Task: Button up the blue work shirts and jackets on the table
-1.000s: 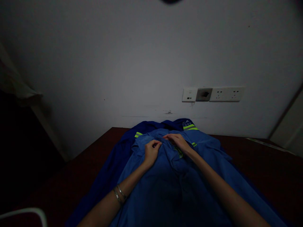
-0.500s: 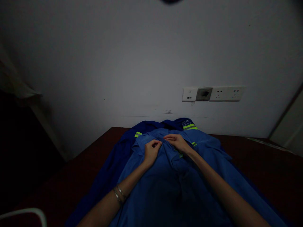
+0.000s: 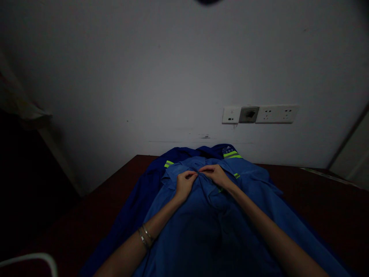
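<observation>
A lighter blue work garment (image 3: pixel 181 215) lies spread out before me over darker blue cloth (image 3: pixel 135 196) with yellow-green and grey reflective bands (image 3: pixel 232 154). My left hand (image 3: pixel 184 185) is closed in a pinch on the garment near its upper middle. From the other side, my right hand (image 3: pixel 215 175) pinches the same bunched fabric, its fingertips almost touching those of the left. Whatever small part lies between the fingertips is too dark to make out. Two bracelets (image 3: pixel 146 234) circle my left wrist.
The dark reddish-brown tabletop (image 3: pixel 300 188) meets a pale wall (image 3: pixel 173 77) at the back. Sockets (image 3: pixel 276 114) and switch plates are set in the wall. A white curved rod (image 3: pixel 43 257) shows at lower left, and draped cloth (image 3: pixel 25 109) hangs at far left.
My right hand's fingers have drawn in from loosely extended to a pinch beside the left fingertips. My left hand and the garment stay nearly in place.
</observation>
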{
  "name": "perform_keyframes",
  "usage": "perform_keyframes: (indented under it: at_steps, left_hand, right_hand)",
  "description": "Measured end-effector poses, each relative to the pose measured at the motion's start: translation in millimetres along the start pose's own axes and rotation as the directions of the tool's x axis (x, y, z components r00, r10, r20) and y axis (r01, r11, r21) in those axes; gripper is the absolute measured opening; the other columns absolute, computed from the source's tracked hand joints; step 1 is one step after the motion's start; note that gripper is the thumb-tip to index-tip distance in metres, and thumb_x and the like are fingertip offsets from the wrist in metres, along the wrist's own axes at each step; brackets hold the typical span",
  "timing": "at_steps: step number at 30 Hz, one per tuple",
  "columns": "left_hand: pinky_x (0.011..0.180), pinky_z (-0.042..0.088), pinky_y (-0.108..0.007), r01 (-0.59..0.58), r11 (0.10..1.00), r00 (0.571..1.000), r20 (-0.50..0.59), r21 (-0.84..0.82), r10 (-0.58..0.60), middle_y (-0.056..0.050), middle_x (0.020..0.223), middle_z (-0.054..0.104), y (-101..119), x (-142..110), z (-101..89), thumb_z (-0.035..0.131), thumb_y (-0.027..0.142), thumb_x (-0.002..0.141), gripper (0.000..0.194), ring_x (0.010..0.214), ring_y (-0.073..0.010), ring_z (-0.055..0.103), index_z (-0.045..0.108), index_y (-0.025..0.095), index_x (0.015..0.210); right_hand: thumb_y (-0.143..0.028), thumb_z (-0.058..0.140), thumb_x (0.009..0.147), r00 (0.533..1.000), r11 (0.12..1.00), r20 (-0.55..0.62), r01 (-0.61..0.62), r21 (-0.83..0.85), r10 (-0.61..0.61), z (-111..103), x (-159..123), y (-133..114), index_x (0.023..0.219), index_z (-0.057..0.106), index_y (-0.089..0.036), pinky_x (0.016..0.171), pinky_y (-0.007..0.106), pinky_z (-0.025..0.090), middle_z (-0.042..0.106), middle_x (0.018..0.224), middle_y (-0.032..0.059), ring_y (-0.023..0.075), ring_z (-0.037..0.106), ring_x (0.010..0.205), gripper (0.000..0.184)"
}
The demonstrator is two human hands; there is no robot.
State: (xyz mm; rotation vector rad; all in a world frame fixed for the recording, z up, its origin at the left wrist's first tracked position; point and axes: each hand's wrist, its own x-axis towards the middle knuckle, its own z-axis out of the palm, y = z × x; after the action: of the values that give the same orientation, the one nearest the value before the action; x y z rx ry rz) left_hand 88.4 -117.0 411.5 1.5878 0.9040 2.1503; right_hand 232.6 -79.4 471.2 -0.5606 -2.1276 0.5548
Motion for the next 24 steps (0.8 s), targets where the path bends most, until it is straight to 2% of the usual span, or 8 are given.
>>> perform_keyframes:
  at_steps: [6, 12, 17, 21, 24]
  left_hand:
    - [0.073, 0.048, -0.030, -0.009, 1.000, 1.000, 0.016, 0.017, 0.008, -0.005, 0.075, 0.070, -1, 1, -0.8, 0.063, 0.022, 0.065, 0.011, 0.073, -0.0187, 0.063, 0.070, 0.016, 0.071]
    - [0.074, 0.047, -0.030, -0.070, 0.994, 0.995, 0.077, 0.082, 0.063, -0.005, 0.075, 0.069, -5, 4, -3.2, 0.062, 0.023, 0.068, 0.011, 0.073, -0.0184, 0.063, 0.070, 0.016, 0.071]
    - [0.075, 0.047, -0.031, -0.121, 0.986, 0.987, 0.124, 0.112, 0.107, -0.005, 0.075, 0.069, -3, 4, -5.2, 0.061, 0.024, 0.069, 0.011, 0.074, -0.0188, 0.062, 0.069, 0.017, 0.070]
    - [0.074, 0.047, -0.031, -0.099, 0.992, 0.988, 0.127, 0.078, 0.089, -0.005, 0.076, 0.068, 1, 3, -4.0, 0.060, 0.023, 0.069, 0.010, 0.074, -0.0181, 0.062, 0.067, 0.016, 0.070]
    - [0.070, 0.047, -0.027, -0.052, 0.999, 0.991, 0.121, -0.014, 0.054, -0.003, 0.074, 0.065, 0, 3, -2.2, 0.059, 0.017, 0.066, 0.007, 0.072, -0.0154, 0.061, 0.060, 0.016, 0.074]
  right_hand:
    - [-0.029, 0.062, 0.067, 0.995, 0.992, 0.003, 0.095, -0.086, -0.095, 0, 0, -2, 0.078, 0.070, -0.016, 0.077, 0.032, 0.046, 0.069, 0.080, 0.0055, 0.0197, 0.062, 0.078, 0.019]
    - [-0.029, 0.062, 0.070, 0.978, 0.963, 0.077, 0.203, -0.179, -0.192, -6, 0, -4, 0.079, 0.070, -0.016, 0.076, 0.029, 0.045, 0.069, 0.081, 0.0053, 0.0188, 0.062, 0.079, 0.017]
    - [-0.032, 0.062, 0.072, 0.971, 0.952, 0.126, 0.226, -0.208, -0.203, -11, 0, -4, 0.079, 0.070, -0.017, 0.075, 0.029, 0.045, 0.069, 0.081, 0.0048, 0.0188, 0.062, 0.080, 0.019]
    - [-0.032, 0.060, 0.074, 0.966, 0.944, 0.118, 0.251, -0.212, -0.231, -10, 0, -1, 0.080, 0.069, -0.017, 0.075, 0.029, 0.045, 0.068, 0.083, 0.0052, 0.0187, 0.061, 0.080, 0.018]
    - [-0.031, 0.059, 0.075, 0.960, 0.931, 0.089, 0.279, -0.235, -0.265, -7, 0, 0, 0.081, 0.069, -0.018, 0.077, 0.030, 0.045, 0.068, 0.084, 0.0054, 0.0185, 0.061, 0.081, 0.017]
